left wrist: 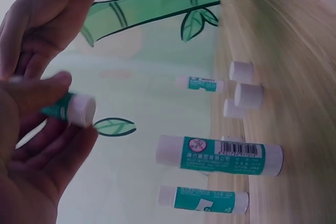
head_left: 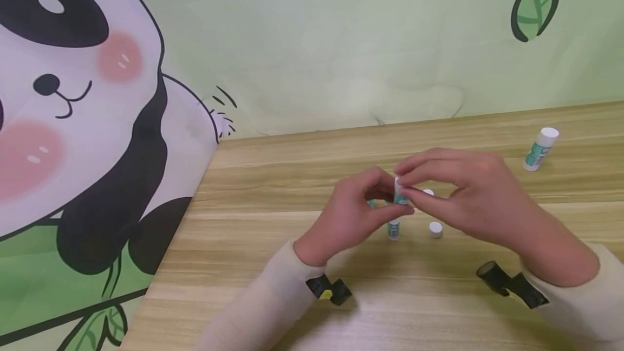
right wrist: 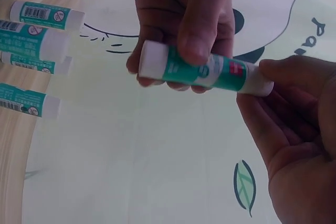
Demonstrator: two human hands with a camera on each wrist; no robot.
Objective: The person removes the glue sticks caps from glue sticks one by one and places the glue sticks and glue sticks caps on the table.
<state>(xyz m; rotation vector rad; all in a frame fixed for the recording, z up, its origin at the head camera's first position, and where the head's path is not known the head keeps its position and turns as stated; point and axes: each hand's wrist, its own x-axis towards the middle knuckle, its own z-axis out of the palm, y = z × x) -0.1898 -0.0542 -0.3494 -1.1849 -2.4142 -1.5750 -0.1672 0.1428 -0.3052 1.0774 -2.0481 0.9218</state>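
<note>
Glue stick (right wrist: 218, 73), gripped in left hand (head_left: 347, 207), white end (right wrist: 257, 83) pinched by right hand (head_left: 480, 194), is probably being capped or uncapped, the next move likely needing straight alignment.

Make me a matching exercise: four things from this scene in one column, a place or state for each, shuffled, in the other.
1. left hand
2. right hand
3. tube standing apart
4. nearest loose cap

A. plain white, on the table
B. pinches one white end of the held tube
C. far right in the head view
D. grips the held tube by its teal body

Pairs: 1-D, 2-B, 3-C, 4-A
</note>
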